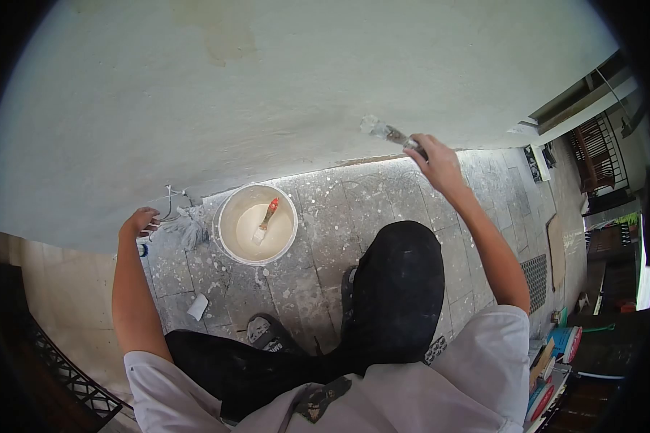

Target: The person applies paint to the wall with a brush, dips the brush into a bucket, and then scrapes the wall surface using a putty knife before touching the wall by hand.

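Observation:
My right hand (438, 163) is closed around the handle of a paintbrush (386, 130). Its whitish, smeared head points up and left, close to the pale wall (282, 86). On the left, my left hand (143, 220) is held near the foot of the wall, with loosely bent fingers apart and nothing in them. Beside it lies a crumpled grey plastic bag (185, 229). Between my hands, a white bucket (293, 209) of cream-coloured paint stands on the floor. A second brush with a red-ended handle (270, 212) rests inside it.
White splashes cover the grey paving (325, 245). A small white piece (198, 307) lies near my left sandal (267, 332). Paint tubs (567, 343) stand at the lower right, near a dark perforated mat (534, 281). Wires (172, 193) stick out at the wall's base.

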The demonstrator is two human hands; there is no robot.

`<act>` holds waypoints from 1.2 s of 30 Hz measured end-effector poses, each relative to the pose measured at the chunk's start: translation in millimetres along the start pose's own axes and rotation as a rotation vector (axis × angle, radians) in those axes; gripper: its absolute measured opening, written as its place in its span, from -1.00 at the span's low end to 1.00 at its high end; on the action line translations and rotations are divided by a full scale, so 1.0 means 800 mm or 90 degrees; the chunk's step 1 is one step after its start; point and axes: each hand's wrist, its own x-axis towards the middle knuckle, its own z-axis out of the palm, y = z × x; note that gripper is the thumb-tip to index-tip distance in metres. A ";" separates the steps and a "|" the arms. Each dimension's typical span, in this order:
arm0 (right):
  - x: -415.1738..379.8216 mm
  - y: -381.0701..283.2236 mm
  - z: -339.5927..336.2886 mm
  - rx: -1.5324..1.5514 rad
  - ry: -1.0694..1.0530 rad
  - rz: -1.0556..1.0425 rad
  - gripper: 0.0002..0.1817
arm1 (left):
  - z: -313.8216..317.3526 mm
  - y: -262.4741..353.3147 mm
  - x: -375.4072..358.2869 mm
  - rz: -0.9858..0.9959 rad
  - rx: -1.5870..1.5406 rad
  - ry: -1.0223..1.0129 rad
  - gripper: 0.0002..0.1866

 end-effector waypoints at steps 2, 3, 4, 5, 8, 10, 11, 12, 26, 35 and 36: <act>-0.030 -0.018 0.039 0.058 -0.070 0.009 -0.64 | 0.001 0.003 -0.002 0.007 -0.002 -0.001 -0.65; -0.039 -0.025 0.054 0.089 -0.107 0.019 -0.63 | 0.002 0.007 -0.004 0.015 -0.005 -0.003 -0.66; -0.044 -0.024 0.072 0.099 -0.099 0.020 -0.63 | 0.000 0.007 -0.004 0.021 -0.005 -0.005 -0.66; -0.048 -0.023 0.089 0.109 -0.090 0.020 -0.64 | -0.003 0.007 -0.004 0.022 -0.004 -0.007 -0.65; -0.036 -0.038 0.092 0.181 -0.038 0.080 -0.63 | -0.003 0.003 0.001 0.022 0.001 -0.013 -0.63; -0.015 -0.041 0.084 0.212 0.065 0.075 -0.64 | -0.002 0.003 -0.003 0.014 0.003 -0.008 -0.63; -0.006 -0.039 0.078 0.210 0.089 0.075 -0.64 | -0.003 0.003 -0.005 0.012 0.003 -0.009 -0.63; 0.001 -0.037 0.067 0.209 0.112 0.076 -0.65 | -0.004 0.001 -0.007 0.009 0.003 -0.009 -0.63; 0.055 -0.011 -0.024 -0.089 0.118 -0.102 -0.67 | -0.005 0.004 -0.006 0.007 0.011 -0.001 -0.65; 0.068 -0.011 -0.042 -0.133 0.104 -0.128 -0.70 | -0.003 0.006 -0.008 -0.001 0.021 -0.004 -0.65; 0.069 -0.011 -0.043 -0.143 0.104 -0.132 -0.70 | -0.003 0.007 -0.010 -0.002 0.023 -0.001 -0.65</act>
